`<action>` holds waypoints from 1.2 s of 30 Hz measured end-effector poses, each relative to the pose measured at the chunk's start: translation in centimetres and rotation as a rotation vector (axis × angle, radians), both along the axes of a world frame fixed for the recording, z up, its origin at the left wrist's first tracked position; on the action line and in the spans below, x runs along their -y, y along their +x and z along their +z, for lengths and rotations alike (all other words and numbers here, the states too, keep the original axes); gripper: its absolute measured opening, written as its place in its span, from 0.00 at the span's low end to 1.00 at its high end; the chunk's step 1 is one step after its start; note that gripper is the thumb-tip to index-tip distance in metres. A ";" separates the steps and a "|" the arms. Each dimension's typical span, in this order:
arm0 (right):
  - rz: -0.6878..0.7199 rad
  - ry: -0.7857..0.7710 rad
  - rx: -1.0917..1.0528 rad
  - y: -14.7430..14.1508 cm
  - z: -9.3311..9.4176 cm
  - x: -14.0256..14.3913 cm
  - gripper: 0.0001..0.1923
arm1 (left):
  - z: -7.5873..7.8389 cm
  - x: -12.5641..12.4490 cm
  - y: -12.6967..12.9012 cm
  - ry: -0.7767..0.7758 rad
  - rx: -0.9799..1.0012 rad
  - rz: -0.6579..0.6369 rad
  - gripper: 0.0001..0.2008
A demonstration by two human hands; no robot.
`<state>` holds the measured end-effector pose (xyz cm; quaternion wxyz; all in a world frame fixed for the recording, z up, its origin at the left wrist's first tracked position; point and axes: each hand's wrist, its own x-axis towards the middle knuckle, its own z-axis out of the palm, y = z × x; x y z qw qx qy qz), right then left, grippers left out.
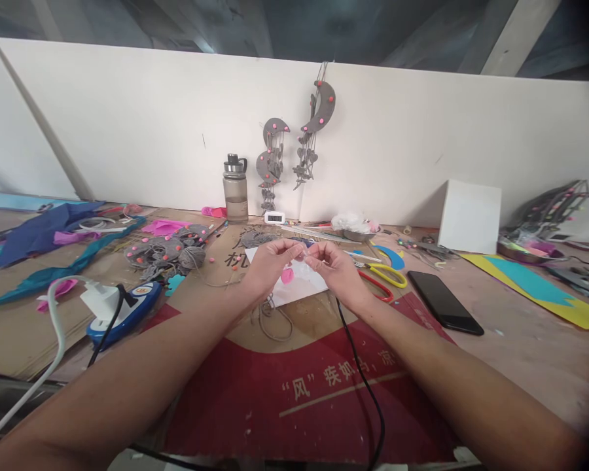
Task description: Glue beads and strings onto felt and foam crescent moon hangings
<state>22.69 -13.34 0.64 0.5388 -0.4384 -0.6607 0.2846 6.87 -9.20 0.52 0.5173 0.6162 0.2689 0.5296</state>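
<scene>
My left hand point(269, 263) and my right hand point(334, 267) meet over a white sheet point(308, 282) at the table's middle. Their fingertips pinch a small, thin pale piece point(299, 251) between them; what it is cannot be made out. A small pink shape point(287, 275) shows just below the fingers, against the white sheet. Grey string point(269, 322) lies coiled under my left wrist. A black cable point(360, 373) runs from under my right hand toward me.
A black phone point(444, 302) lies right of my hands, yellow and red scissors point(385, 278) between. Grey felt pieces with pink dots point(169, 252), a power strip point(122, 307), a bottle point(235, 190), a white box point(468, 216) and coloured foam sheets point(535, 284) surround the red-printed cardboard point(299, 399).
</scene>
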 end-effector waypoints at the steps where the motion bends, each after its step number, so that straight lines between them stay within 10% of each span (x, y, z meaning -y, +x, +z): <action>1: -0.002 0.007 0.008 0.0 0.0 0.1 0.11 | 0.0 0.0 0.0 -0.006 0.013 -0.003 0.13; 36: -0.020 0.037 0.100 -0.3 -0.4 0.7 0.15 | 0.3 0.3 0.0 -0.037 0.072 -0.038 0.12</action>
